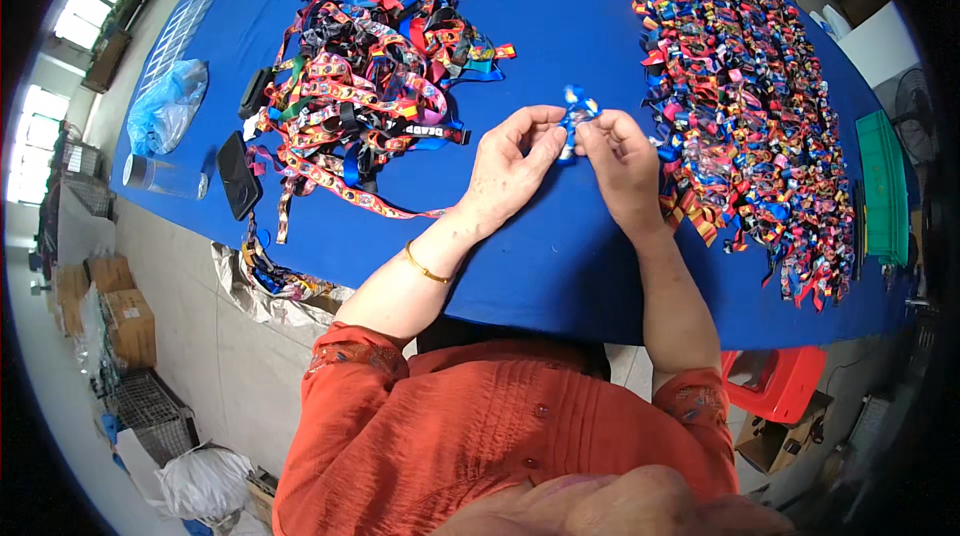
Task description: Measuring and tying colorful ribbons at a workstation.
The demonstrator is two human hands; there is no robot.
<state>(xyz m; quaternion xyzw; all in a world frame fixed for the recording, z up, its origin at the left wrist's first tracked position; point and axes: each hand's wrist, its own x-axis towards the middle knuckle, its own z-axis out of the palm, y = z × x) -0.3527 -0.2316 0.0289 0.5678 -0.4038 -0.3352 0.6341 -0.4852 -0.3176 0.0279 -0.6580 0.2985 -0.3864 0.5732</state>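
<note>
Above the blue tabletop, my left hand (512,161) and my right hand (622,158) meet at a small bundled strap (575,119), blue with white and yellow bits. Fingertips of both hands pinch it from either side. A tangled heap of printed lanyard straps (360,86), mostly red and black, lies to the left; one red strap trails from it toward my left wrist. To the right, close by my right hand, many small bundled straps (750,106) lie in packed rows of mixed colours.
Left of the heap are a dark phone (238,176), a clear bottle (165,177), a blue plastic bag (168,106) and a white wire grid (180,31). A green tray (882,188) sits at the right edge. Below the table are a red stool (775,384) and a sack with straps (270,286).
</note>
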